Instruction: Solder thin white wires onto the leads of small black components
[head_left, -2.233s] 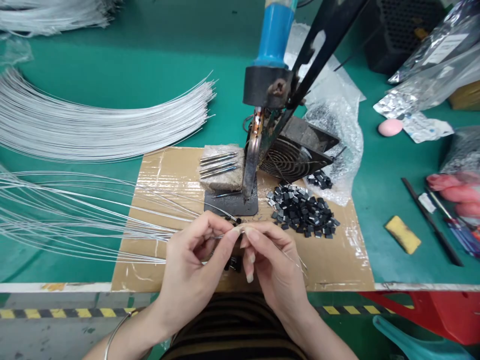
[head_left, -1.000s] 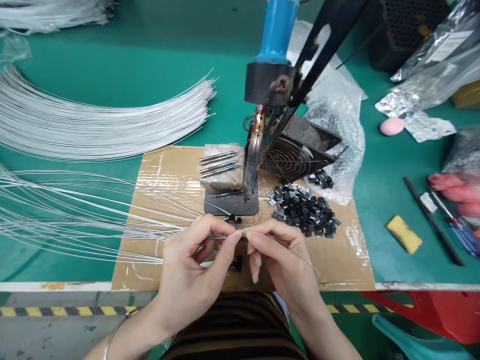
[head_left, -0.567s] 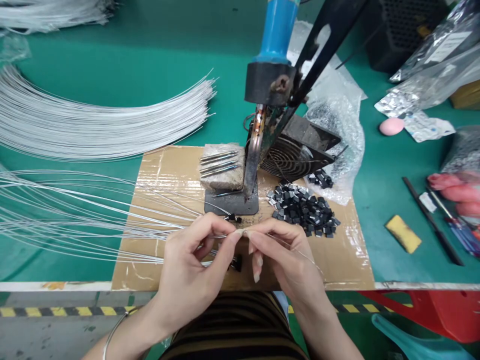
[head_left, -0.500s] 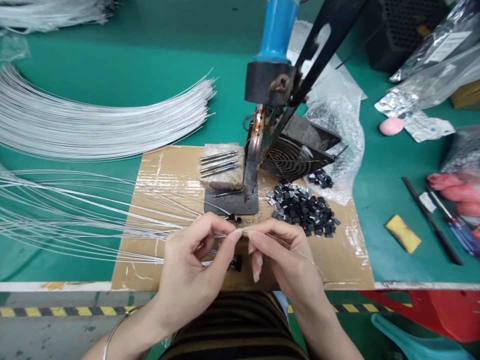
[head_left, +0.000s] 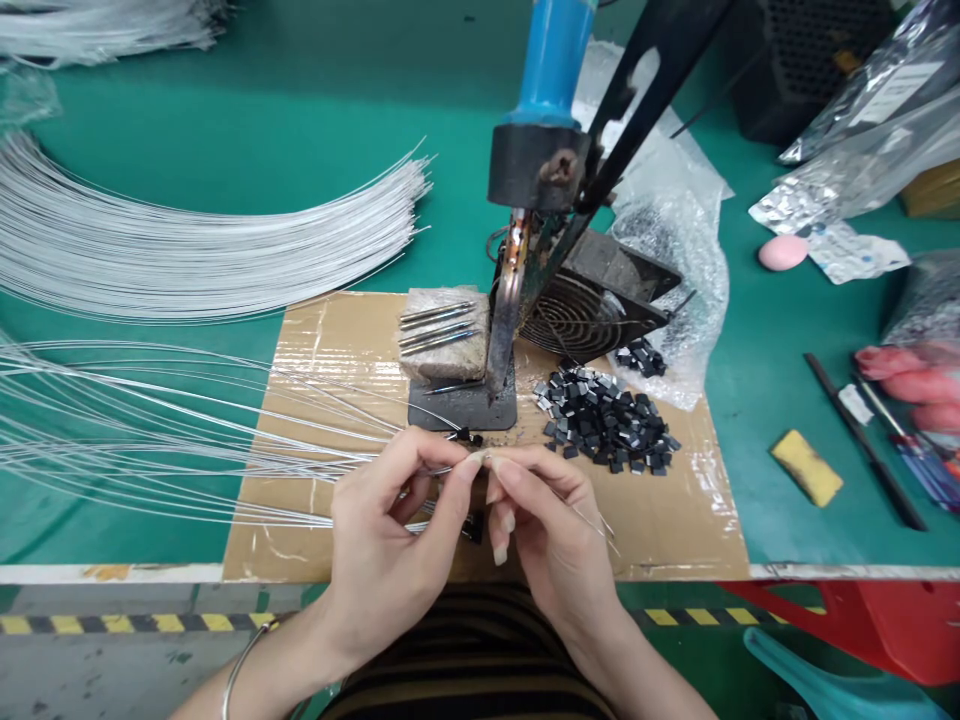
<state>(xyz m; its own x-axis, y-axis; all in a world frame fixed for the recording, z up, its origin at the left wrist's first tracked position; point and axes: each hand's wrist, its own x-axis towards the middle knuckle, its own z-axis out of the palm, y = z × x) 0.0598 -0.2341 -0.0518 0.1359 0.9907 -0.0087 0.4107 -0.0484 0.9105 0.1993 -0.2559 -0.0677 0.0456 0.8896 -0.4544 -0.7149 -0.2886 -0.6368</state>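
Note:
Just in front of the soldering iron's stand, my left hand (head_left: 397,540) and my right hand (head_left: 559,540) meet fingertip to fingertip. Each thumb and forefinger is closed in a pinch on thin wire (head_left: 611,540); its loose ends stick out past the right hand. The exact spot they grip is mostly hidden by the fingers. Loose white wires (head_left: 300,460) run in from the left, passing behind my left hand, with small black pieces (head_left: 471,437) at their ends. A pile of small black connectors (head_left: 611,420) lies right of my hands on the cardboard (head_left: 690,520).
A blue-handled soldering iron (head_left: 555,70) points down above a dark base. Beside it are a grey block (head_left: 442,360) holding metal tips and a black fan (head_left: 581,310). A thick bundle of white wires (head_left: 225,255) lies at left. Right are a yellow sponge (head_left: 806,468) and black stick (head_left: 862,440).
My right hand has shifted slightly left and its lower fingers have curled inward. The wire ends beyond it have moved left too. My left hand is almost unchanged.

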